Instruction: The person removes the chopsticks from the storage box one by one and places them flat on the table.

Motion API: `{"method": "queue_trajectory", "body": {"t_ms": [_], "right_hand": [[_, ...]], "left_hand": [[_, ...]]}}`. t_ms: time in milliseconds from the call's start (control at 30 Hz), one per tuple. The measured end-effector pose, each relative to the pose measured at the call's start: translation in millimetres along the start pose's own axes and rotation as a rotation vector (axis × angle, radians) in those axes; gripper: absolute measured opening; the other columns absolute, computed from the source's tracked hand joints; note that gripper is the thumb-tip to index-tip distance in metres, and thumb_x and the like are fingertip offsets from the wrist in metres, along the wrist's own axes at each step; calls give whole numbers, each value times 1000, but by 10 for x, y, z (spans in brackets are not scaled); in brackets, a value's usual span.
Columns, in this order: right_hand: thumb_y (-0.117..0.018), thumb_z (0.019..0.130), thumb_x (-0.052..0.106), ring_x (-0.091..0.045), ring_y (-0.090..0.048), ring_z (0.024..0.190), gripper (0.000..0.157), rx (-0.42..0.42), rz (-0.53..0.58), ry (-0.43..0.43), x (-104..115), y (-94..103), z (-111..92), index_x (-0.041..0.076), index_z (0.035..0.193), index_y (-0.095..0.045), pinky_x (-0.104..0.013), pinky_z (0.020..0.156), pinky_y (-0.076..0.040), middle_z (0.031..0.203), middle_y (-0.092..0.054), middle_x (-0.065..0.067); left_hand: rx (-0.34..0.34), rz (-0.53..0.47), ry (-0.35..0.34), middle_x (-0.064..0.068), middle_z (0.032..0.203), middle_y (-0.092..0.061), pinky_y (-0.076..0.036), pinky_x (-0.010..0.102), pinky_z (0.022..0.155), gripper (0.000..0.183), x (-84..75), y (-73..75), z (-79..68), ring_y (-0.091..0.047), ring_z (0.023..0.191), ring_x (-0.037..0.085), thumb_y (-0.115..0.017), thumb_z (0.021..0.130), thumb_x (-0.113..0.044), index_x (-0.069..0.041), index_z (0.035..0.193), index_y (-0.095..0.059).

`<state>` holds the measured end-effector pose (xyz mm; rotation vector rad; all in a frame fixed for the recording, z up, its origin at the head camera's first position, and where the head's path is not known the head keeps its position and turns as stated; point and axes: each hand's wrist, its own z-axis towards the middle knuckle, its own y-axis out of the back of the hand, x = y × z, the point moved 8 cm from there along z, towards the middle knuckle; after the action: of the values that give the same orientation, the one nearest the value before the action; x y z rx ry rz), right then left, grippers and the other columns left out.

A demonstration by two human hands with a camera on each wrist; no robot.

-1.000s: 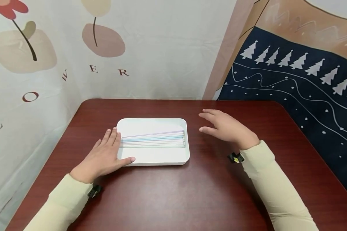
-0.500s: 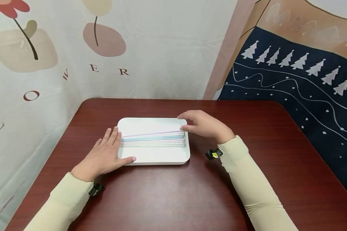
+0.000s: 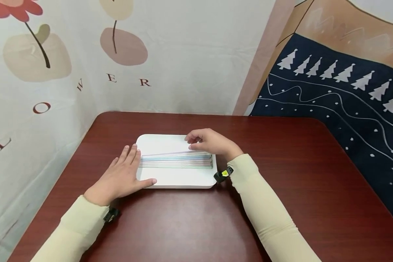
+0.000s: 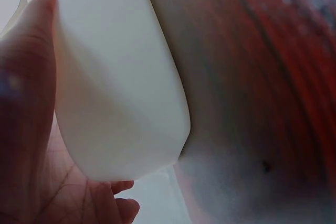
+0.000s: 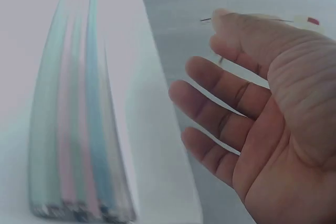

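A white tray (image 3: 177, 180) with rounded corners lies on the table, holding a bundle of thin pastel straw-like sticks (image 3: 180, 161) lengthwise. In the right wrist view, the translucent sticks (image 5: 76, 145) are green, pink and blue. My left hand (image 3: 118, 178) rests against the tray's left end, fingers straight along that side and thumb over the front rim. The left wrist view has the tray's outer wall (image 4: 121, 87) beside the thumb and palm. Above the tray's back right part is my right hand (image 3: 213, 142), fingers loosely bent, holding nothing, just beyond the sticks.
The reddish-brown table (image 3: 170, 225) extends around the tray. Behind it hangs a pale cloth (image 3: 196, 80) printed with flowers and letters. A dark blue cloth (image 3: 314, 87) with white trees hangs at the right.
My right hand has moved left from beside the tray to over its back right part, its fingers bending a little more. The left hand and the sticks stay in place.
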<state>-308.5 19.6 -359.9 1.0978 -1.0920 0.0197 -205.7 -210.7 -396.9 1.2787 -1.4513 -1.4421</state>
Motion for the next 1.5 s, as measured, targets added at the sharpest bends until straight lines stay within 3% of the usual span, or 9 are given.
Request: {"method": "queue_trajectory", "body": {"t_ms": [333,633,800,1133,1500], "right_hand": [[-62,97,9,-14,-61,99,25,47,61,12,-62,-178,218,5,121,-67,-29,84,-51,112,-68,-7],[-59,98,7,-11,-58,100,21,69,7,-38,-197,-338,327,13,115,-69,-27,86,-49,108,-66,4],[-59,98,3,-11,-60,97,19,75,7,-9,-243,-422,363,11,111,-70,-25,85,-49,106,-67,4],[-62,97,7,-9,-58,87,15,47,-82,-12,-261,-457,392,18,99,-72,-24,80,-48,99,-68,10],[-62,97,7,-8,-57,85,16,44,-154,14,-243,-479,400,19,100,-72,-23,79,-47,99,-68,11]], "left_hand": [[2,-11,8,28,162,-4,-20,68,110,127,-5,-6,14,-2,148,47,-39,79,-89,13,152,-17],[2,-15,10,28,162,-3,-21,68,110,125,1,-5,-1,-2,148,47,-39,80,-88,13,152,-18],[8,-18,11,27,162,-2,-20,68,111,127,16,-19,0,-1,148,47,-36,79,-90,13,152,-18],[14,-33,14,27,162,-1,-20,68,111,124,0,2,6,-1,148,47,-40,81,-87,12,153,-19],[18,-19,16,27,162,-1,-20,68,111,122,-1,-1,-4,-1,147,48,-39,82,-86,12,152,-19]]}}
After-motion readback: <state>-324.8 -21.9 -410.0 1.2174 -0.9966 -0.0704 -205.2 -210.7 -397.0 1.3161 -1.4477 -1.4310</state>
